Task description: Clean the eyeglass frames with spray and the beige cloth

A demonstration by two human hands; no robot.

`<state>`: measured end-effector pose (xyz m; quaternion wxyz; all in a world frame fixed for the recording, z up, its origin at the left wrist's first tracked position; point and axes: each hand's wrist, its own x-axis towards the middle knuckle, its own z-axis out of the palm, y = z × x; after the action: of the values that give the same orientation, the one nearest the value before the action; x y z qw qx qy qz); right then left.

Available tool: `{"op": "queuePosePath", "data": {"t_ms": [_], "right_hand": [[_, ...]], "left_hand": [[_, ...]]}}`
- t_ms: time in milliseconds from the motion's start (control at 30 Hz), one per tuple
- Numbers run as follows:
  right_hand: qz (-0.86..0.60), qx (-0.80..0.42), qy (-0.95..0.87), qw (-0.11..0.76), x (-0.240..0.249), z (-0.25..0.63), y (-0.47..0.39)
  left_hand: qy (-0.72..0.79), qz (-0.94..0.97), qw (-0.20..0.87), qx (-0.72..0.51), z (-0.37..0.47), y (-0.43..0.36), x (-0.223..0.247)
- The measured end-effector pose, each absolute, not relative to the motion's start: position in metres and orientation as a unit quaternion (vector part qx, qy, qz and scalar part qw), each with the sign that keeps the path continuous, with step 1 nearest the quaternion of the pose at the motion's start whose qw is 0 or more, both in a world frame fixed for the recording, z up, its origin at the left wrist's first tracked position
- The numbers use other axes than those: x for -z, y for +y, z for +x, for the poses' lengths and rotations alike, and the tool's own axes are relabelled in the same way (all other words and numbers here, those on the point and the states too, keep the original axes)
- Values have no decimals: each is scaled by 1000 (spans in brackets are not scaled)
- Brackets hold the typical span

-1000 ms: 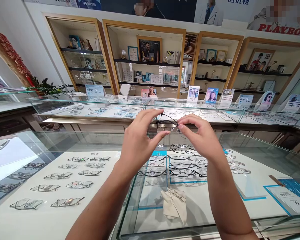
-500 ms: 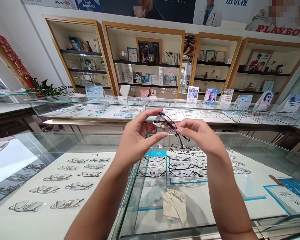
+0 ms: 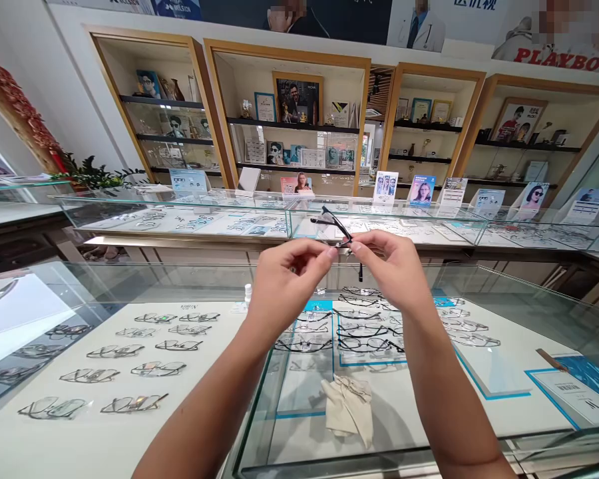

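Note:
A dark-framed pair of eyeglasses (image 3: 337, 226) is raised above the glass display case, pinched between both my hands. My left hand (image 3: 293, 278) grips its lower edge with thumb and index finger. On the other side, my right hand (image 3: 387, 265) closes thumb and fingers on the frame near its middle. One temple arm points up and left, and another dark piece hangs below my right fingertips. My fingers hide part of the lenses. Below lies a crumpled beige cloth (image 3: 348, 409) on the glass top.
Rows of eyeglasses (image 3: 157, 369) lie in the case at left, with more frames (image 3: 369, 344) under the glass ahead. A small white bottle (image 3: 248, 294) stands beyond my left wrist. Farther back runs another glass counter (image 3: 219, 223) with upright cards. A brown strip (image 3: 552, 359) lies at right.
My left hand has gone from a wide, spread grasp to a close pinch on the lower frame. The glasses have turned, and the white bottle has come into view.

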<state>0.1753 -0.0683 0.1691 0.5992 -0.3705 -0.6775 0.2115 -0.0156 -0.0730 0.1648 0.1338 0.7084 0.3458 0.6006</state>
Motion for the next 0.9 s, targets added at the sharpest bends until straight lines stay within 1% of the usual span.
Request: {"op": "queuePosePath", "data": {"t_ms": [67,167,333,500,600,667,800,900], "right_hand": [[-380,-155,-679,609,-167,168,-70],[-381,-82,-688,612,-164,158,-73],[-408,-9,-704,581,-161,149,-73],[-428,-10,-735,526,-159,149,-72],[-442,-19,-740,507,-160,151,-73],[-451,-25,-742,495,-162,155,-74],[-464,-14,-720,516,-168,169,-77],[-470,-6,-697,542,-172,176,-81]], "left_hand": [[343,718,210,-568,-13,-70,-163],[338,700,267,-570,-11,-63,-160],[342,673,300,-584,-10,-47,-155],[351,659,312,-588,-12,-34,-151],[363,671,294,-576,-15,-30,-151],[382,699,264,-543,-21,-28,-153],[443,777,175,-412,-36,-15,-156],[481,820,101,-294,-44,5,-147]]}}
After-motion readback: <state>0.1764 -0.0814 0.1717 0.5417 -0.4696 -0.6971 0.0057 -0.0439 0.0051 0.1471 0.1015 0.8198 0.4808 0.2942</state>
